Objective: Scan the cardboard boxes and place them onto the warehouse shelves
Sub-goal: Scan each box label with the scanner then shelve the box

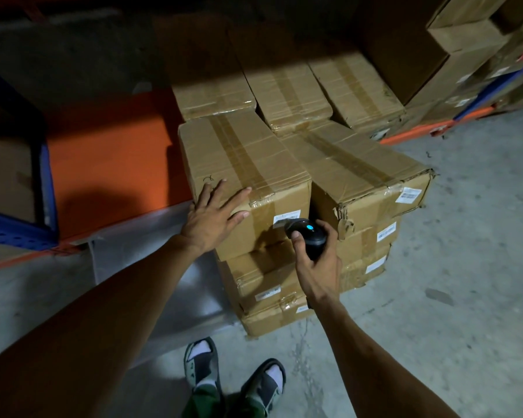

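Two stacks of taped cardboard boxes stand on the concrete floor in front of me. My left hand (213, 214) lies flat with spread fingers on the near left corner of the top left box (239, 158). My right hand (314, 263) grips a black handheld scanner (307, 236) with a lit blue spot. The scanner's head is right against the white barcode label (286, 218) on that box's front face. The top right box (354, 167) sits beside it, with its own label (408, 194) on the front.
An orange shelf deck (109, 158) with a blue upright (47, 176) lies to the left. Three boxes (287, 95) sit on the shelf behind the stacks. More labelled boxes (471, 55) fill the rack at upper right. My sandalled feet (233, 378) stand near the stack.
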Action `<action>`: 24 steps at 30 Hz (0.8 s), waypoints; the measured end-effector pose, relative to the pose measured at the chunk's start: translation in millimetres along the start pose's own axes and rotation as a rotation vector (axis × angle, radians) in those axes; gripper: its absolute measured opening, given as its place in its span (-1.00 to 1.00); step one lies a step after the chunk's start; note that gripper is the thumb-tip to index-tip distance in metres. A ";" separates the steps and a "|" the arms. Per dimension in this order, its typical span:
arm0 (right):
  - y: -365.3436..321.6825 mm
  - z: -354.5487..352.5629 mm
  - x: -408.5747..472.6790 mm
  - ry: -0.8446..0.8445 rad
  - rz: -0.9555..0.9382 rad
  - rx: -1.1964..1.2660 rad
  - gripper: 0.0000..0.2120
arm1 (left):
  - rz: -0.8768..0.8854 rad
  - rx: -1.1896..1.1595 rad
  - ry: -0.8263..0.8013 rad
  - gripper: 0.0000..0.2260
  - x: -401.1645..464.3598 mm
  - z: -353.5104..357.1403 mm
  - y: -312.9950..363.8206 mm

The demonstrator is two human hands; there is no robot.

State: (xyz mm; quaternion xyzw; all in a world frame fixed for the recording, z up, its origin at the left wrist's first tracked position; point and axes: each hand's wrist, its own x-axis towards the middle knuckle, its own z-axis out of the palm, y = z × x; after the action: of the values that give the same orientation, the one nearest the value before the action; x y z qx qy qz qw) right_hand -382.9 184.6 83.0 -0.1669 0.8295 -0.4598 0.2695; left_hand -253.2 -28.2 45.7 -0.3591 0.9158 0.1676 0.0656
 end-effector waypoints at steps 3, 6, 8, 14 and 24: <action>2.1 -1.0 1.7 0.001 -0.008 -0.012 -0.54 | -0.004 0.012 -0.008 -0.47 -0.2 -1.2 0.5; 3.5 -1.0 3.9 -0.008 -0.015 -0.019 -0.55 | -0.009 0.022 -0.024 -0.46 -1.1 -3.6 2.0; 3.6 -0.2 4.8 -0.004 -0.030 -0.013 -0.55 | -0.006 0.024 -0.022 -0.46 -1.6 -3.6 1.4; 3.8 0.3 1.9 0.011 -0.032 0.029 -0.50 | -0.020 0.005 -0.062 -0.31 -0.1 -5.8 1.1; 6.9 -3.7 -1.4 -0.015 0.011 0.035 -0.32 | 0.000 -0.148 0.071 -0.25 -7.3 -4.2 -23.2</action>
State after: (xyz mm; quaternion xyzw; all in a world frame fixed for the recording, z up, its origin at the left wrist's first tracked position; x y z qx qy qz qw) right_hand -384.1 191.4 79.2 -0.1608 0.8204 -0.4713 0.2810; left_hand -232.1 -41.0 45.3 -0.3689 0.9026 0.2218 0.0062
